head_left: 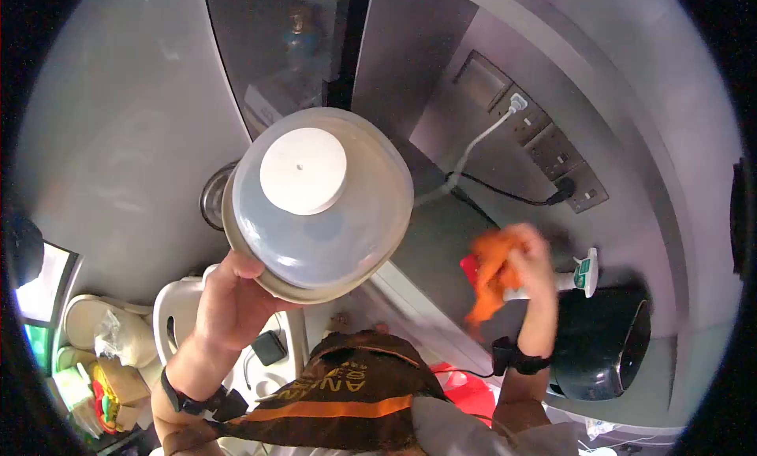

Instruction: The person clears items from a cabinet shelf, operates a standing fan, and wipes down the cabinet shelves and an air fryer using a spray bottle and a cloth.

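Note:
My left hand grips the rim of a round beige container with a translucent domed lid, its thumb on the edge. A wide white knob tops the dome. The container is held up in front of me, and its underside is hidden. On the right, my right hand is closed around a bunched orange cloth, slightly blurred, over the grey counter. Just beyond that hand lies a white spray bottle with a green-marked head. A small red thing shows beside the cloth.
A glossy black appliance stands right of my right forearm. Wall sockets hold a white plug and a black plug, with cables trailing onto the counter. White chair-like furniture and a box of colourful items are lower left.

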Tool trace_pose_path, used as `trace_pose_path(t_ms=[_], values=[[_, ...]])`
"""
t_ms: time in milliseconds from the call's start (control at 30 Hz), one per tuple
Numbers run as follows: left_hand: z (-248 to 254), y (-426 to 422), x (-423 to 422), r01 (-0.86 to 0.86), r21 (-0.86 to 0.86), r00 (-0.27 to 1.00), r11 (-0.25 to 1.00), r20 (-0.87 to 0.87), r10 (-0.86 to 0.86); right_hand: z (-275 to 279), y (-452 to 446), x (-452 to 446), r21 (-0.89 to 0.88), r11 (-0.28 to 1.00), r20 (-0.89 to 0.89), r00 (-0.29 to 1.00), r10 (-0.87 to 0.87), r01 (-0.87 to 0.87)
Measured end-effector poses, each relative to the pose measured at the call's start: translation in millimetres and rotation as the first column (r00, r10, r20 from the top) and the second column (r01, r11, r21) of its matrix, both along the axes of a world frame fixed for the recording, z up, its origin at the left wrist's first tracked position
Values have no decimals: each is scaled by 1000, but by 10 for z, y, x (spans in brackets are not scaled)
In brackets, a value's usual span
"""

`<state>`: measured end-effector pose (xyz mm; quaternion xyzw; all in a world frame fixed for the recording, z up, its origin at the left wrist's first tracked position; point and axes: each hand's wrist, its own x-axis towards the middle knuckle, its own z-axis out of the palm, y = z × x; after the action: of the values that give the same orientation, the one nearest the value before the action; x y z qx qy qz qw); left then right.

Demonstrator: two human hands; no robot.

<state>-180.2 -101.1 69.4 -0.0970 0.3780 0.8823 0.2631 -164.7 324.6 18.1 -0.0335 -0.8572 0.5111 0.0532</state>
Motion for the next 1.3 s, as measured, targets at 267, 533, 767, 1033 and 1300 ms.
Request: trace_pose_path(t_ms=[267, 533, 767, 1033, 1300], values=[[-138, 7, 53, 30, -57, 1000, 998, 9, -29, 1316, -868, -2037, 730, 628, -510, 827, 239, 269], [-164, 202, 41, 134, -62, 991, 989, -5, -134, 1252, -645, -2065, 560, 752, -502, 865, -27, 348], [-193, 317, -26, 200, -58, 977, 978, -67, -204, 1085, 288, -1141, 787, 519, -315, 940, -128, 334], [-227, 397, -120, 226, -31, 973, 974, -39, -227, 973, 734, -34, 823, 201, -348, 750, -562, 532], [-254, 326, -127, 196, -51, 980, 979, 39, -194, 726, 1126, -629, 782, -297, -623, 697, -355, 547]])
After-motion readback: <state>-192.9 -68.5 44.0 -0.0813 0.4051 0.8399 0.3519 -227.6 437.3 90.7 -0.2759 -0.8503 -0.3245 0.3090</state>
